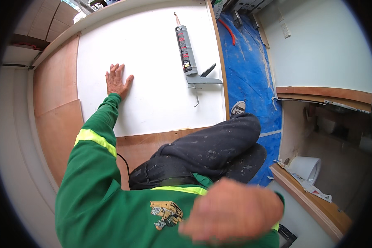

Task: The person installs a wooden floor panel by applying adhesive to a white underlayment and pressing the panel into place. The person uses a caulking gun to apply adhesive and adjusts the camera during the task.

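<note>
My left hand (117, 82) lies flat on a white panel (149, 103), its fingers spread and nothing under them but the board. To its right on the same panel rests a caulking gun (202, 79) with a grey and black sealant tube (186, 49) loaded in it. The tube's nozzle points to the far side, and the gun's bent rod points back toward me. Close to the camera, in front of my green sweatshirt, my right hand (235, 211) is large and smeared by motion. Its fingers cannot be made out.
Brown wood sheets (56, 74) border the panel on the left. Blue plastic sheeting (246, 66) covers the floor to the right, with a red hose (228, 32) on it. My shoe (238, 108) stands there. A doorway with wooden trim (326, 94) and a white bucket-like object (308, 168) lie farther right.
</note>
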Demonstrator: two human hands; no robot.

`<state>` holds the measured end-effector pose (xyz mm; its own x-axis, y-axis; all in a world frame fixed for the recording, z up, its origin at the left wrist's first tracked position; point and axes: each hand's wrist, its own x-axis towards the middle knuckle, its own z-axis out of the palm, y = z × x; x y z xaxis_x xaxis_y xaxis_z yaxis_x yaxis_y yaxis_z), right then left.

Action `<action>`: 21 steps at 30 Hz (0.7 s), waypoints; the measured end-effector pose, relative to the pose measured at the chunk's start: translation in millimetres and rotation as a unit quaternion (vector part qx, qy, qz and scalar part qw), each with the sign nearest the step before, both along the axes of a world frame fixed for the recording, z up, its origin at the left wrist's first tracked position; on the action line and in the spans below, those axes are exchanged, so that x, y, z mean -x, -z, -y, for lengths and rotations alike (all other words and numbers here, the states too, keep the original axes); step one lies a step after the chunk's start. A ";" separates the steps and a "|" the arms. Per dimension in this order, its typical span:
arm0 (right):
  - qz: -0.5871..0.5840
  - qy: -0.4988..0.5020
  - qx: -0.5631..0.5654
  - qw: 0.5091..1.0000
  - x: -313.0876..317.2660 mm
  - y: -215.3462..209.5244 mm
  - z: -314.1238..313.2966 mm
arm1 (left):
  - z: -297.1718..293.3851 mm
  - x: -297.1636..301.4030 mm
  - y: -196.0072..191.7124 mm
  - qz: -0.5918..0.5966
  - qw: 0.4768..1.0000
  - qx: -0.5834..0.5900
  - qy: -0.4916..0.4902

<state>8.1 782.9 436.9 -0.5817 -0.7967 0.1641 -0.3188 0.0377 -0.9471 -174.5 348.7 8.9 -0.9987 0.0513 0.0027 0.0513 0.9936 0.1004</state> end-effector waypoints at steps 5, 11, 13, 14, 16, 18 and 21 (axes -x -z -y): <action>-0.027 -0.009 -0.001 1.000 -0.5 -7.7 -5.6 | 0.7 -0.9 -7.5 0.000 1.000 -0.013 -0.020; -0.129 0.256 -0.313 0.906 68.8 155.1 5.3 | -5.1 4.7 -14.8 -0.002 0.999 -0.031 -0.021; -0.153 0.292 -0.466 0.821 109.5 235.1 -7.6 | -11.1 10.0 -11.0 0.002 0.999 -0.034 -0.010; -0.176 0.286 -0.485 0.808 125.7 267.5 -14.2 | -11.9 12.2 -10.0 0.002 0.999 -0.038 -0.008; -0.189 0.228 -0.530 0.794 150.7 302.8 -21.2 | -7.0 4.4 -6.6 0.010 0.999 -0.047 -0.024; -0.160 0.152 -0.580 0.784 170.7 311.0 -21.4 | -6.4 1.0 -9.1 0.014 0.998 -0.062 -0.031; -0.145 0.057 -0.625 0.765 184.3 304.6 -25.2 | -11.5 -1.4 -13.1 0.002 0.996 -0.087 -0.021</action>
